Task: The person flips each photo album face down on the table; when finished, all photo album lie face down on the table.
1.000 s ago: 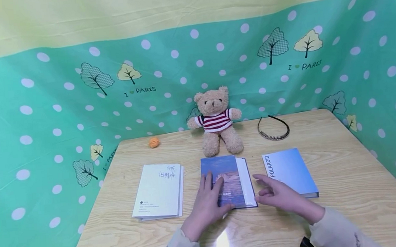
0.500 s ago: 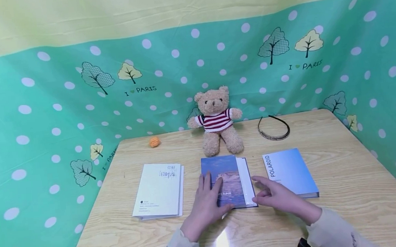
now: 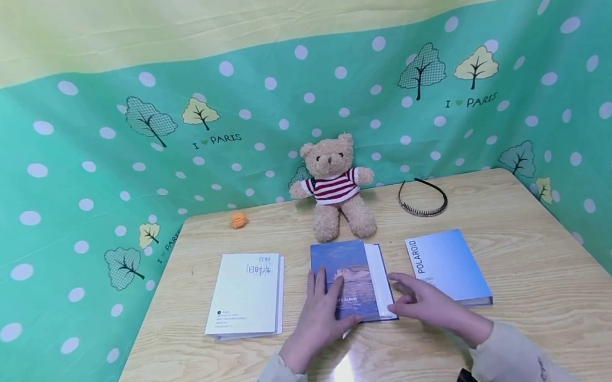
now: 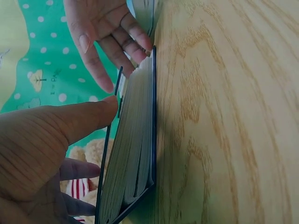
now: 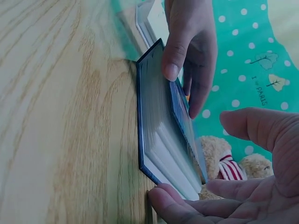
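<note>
A blue photo album point(image 3: 349, 256) with a sea picture on its cover lies in the middle of the table. My left hand point(image 3: 320, 311) rests spread on the cover's left part, thumb along the near edge. At the album's right side, where a white page strip point(image 3: 378, 280) shows, is my right hand point(image 3: 426, 302) with fingers loosely bent. The left wrist view has the pages point(image 4: 133, 121) fanned below a slightly lifted cover, my left thumb point(image 4: 88, 116) at its edge. In the right wrist view, my right fingertips are by the album's corner, thumb raised apart from it.
A white album point(image 3: 244, 296) lies on the left, a light-blue POLAROID album point(image 3: 446, 261) on the right. Behind sit a teddy bear point(image 3: 332, 183) in a striped shirt, a black headband point(image 3: 425, 213) and a small orange ball point(image 3: 239, 220). A green dotted curtain point(image 3: 258, 114) borders the table.
My right hand has shifted slightly left, its fingertips now at the album's right edge. My left hand stays in place on the cover.
</note>
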`<state>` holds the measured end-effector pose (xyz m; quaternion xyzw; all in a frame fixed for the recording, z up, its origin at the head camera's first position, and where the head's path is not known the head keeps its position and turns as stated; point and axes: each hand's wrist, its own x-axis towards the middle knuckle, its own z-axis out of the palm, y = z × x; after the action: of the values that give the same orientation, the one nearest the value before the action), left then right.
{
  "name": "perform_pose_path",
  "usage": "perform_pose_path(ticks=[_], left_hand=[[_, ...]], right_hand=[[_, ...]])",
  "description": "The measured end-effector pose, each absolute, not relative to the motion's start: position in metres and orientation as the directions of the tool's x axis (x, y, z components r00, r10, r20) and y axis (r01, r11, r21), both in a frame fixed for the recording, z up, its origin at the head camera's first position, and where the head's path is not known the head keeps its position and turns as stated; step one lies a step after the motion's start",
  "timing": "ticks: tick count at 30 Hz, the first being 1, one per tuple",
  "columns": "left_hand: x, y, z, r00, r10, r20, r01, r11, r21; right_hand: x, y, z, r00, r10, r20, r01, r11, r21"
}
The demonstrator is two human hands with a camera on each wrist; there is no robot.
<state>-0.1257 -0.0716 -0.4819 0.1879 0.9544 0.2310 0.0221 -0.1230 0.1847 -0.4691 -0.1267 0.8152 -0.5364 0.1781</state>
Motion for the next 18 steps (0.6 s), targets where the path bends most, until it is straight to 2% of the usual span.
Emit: perform_pose_path(ticks=[18], left_hand=[[-0.1246,-0.0707,-0.484,-0.925,0.376,0.05,0.363,0.839,0.404]], right_hand=[[-0.1205,0.1764,-0.4686,-0.917,-0.338,-0.213,0.082,0.363,-0.928]])
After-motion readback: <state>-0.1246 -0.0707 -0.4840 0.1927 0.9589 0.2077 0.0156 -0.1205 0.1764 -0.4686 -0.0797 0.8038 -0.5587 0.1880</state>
